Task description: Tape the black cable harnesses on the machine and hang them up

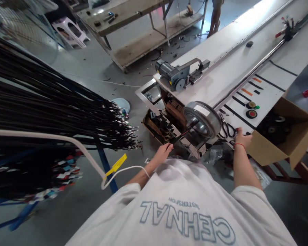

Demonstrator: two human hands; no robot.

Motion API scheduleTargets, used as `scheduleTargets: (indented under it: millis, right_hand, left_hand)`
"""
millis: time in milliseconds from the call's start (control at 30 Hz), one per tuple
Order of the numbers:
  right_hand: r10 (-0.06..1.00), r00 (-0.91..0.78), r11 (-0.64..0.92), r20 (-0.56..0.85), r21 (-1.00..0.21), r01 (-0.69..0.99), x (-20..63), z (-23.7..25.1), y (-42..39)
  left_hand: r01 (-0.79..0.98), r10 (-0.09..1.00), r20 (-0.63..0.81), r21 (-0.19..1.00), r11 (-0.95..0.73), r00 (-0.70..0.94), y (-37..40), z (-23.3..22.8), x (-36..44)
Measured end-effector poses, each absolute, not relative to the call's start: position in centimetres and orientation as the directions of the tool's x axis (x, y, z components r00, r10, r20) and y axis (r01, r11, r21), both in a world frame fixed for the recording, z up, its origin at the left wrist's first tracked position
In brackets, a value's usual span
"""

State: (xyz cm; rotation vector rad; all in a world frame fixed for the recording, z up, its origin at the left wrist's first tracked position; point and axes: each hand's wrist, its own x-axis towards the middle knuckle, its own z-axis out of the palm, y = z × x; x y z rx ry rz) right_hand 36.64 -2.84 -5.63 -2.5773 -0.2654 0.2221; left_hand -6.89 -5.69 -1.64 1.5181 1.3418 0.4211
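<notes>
My left hand is closed around the end of a black cable, left of a round metal drum. The cable runs into the drum's centre, and dark strands leave its far side along the table. At the table's near edge, my right hand has its fingers curled by a small red-and-black piece; what it grips is too small to make out. Beside that hand lie black-handled scissors. Two tape rolls, one with a red centre, and several black and orange strips rest on the white tabletop.
A motor unit is mounted at the table's far left corner. An open cardboard box stands at right. Bundles of black cables hang on a blue rack at left, with a white cord before them. A person's legs show behind.
</notes>
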Motion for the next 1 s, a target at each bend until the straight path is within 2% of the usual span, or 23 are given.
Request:
scheduleTargets:
  millis: [400,633,1000]
  right_hand:
    - [0.244,0.964,-0.826,-0.102,-0.543,0.152,36.6,-5.7,-3.0]
    - [0.244,0.965,-0.830,-0.097,-0.535,0.156,36.7,-5.8,-2.9]
    - [0.270,0.958,-0.839,-0.096,-0.512,0.185,37.0,-5.9,-2.9]
  left_hand:
    - [0.496,0.897,-0.238,0.868,0.024,0.372,-2.9,-2.5,-1.6]
    - [0.537,0.908,-0.180,0.841,-0.058,0.379,-1.2,-2.7,-0.1]
    - [0.570,0.861,-0.238,0.819,-0.071,0.449,-0.7,-2.9,-4.6]
